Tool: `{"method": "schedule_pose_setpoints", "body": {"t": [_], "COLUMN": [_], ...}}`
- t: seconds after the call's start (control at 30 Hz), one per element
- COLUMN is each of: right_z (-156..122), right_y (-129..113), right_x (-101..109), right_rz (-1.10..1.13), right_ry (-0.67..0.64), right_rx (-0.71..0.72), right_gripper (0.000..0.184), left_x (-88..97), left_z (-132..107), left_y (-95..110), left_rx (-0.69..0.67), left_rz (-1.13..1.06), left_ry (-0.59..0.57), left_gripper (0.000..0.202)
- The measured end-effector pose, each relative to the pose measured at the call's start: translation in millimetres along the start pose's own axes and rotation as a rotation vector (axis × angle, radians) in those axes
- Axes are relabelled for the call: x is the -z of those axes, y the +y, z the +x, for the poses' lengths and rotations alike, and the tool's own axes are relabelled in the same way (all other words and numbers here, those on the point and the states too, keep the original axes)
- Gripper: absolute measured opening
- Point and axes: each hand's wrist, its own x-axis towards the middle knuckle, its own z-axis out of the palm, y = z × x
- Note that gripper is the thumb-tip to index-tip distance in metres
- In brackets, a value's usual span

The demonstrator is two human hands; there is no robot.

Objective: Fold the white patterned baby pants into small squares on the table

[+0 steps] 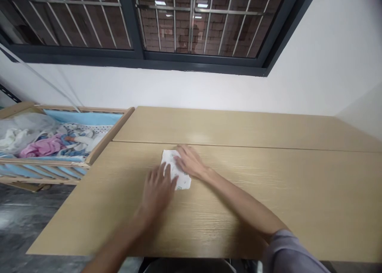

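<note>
A small folded white cloth with a faint print lies on the light wooden table. My right hand rests flat on the cloth's far part, fingers stretched out to the left. My left hand, blurred by motion, lies with spread fingers on the cloth's near left edge. Neither hand grips anything.
A wooden crib with blue lining stands left of the table, holding pink, white and blue clothes. A white wall and a barred window are behind. Dark floor shows at the lower left.
</note>
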Motion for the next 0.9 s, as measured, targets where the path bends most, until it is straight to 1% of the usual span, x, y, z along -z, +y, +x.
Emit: {"method": "schedule_pose_setpoints", "body": {"t": [0.07,0.1,0.13,0.17,0.2,0.27,0.37,0.43,0.57,0.67,0.73,0.8,0.83,0.9], "right_z": [-9.8,-14.3,-18.6,-22.5,-25.9,-30.2,-24.3,-10.6,23.9,37.4,38.5,34.7,31.1,19.6], "right_y": [-16.9,-24.0,-29.6,-33.3,-35.1,-32.8,-16.1,1.1,37.9,53.1,53.7,47.5,42.3,29.5], "right_x": [-3.5,-8.0,-13.9,-20.8,-28.2,-42.1,-55.4,-58.2,-56.3,-55.8,-53.8,-46.2,-39.6,-21.4], "right_rz": [-0.04,-0.037,-0.027,-0.014,-0.002,0.008,-0.013,-0.045,-0.094,-0.097,-0.089,-0.07,-0.057,-0.034], "right_ry": [-0.124,-0.188,-0.244,-0.291,-0.327,-0.375,-0.398,-0.403,-0.383,-0.348,-0.34,-0.338,-0.33,-0.296], "right_rx": [0.278,0.395,0.487,0.546,0.573,0.565,0.501,0.428,0.264,0.243,0.248,0.251,0.248,0.227], "right_gripper": [0.051,0.054,0.056,0.057,0.058,0.058,0.059,0.06,0.059,0.058,0.058,0.059,0.06,0.062], "left_x": [-5.0,-9.2,-14.0,-18.7,-22.8,-28.3,-30.1,-30.2,-33.5,-35.4,-33.3,-27.2,-22.9,-13.3], "left_z": [-39.6,-54.8,-66.2,-73.9,-78.4,-80.7,-78.4,-77.8,-79.6,-80.3,-79.1,-75.8,-73.2,-66.4], "left_y": [18.8,25.7,30.6,33.3,34.2,31.9,25.5,22.5,20.3,20.7,20.4,17.4,13.9,2.2], "left_rx": [-0.035,-0.036,-0.036,-0.036,-0.041,-0.058,-0.065,-0.058,-0.047,-0.058,-0.073,-0.091,-0.11,-0.187], "left_rz": [0.081,0.107,0.129,0.146,0.16,0.171,0.151,0.139,0.142,0.16,0.178,0.184,0.173,0.106], "left_ry": [-0.005,-0.023,-0.047,-0.073,-0.098,-0.131,-0.149,-0.151,-0.162,-0.17,-0.18,-0.199,-0.209,-0.224], "left_gripper": [0.047,0.049,0.049,0.049,0.047,0.045,0.048,0.052,0.055,0.054,0.053,0.052,0.05,0.038]}}
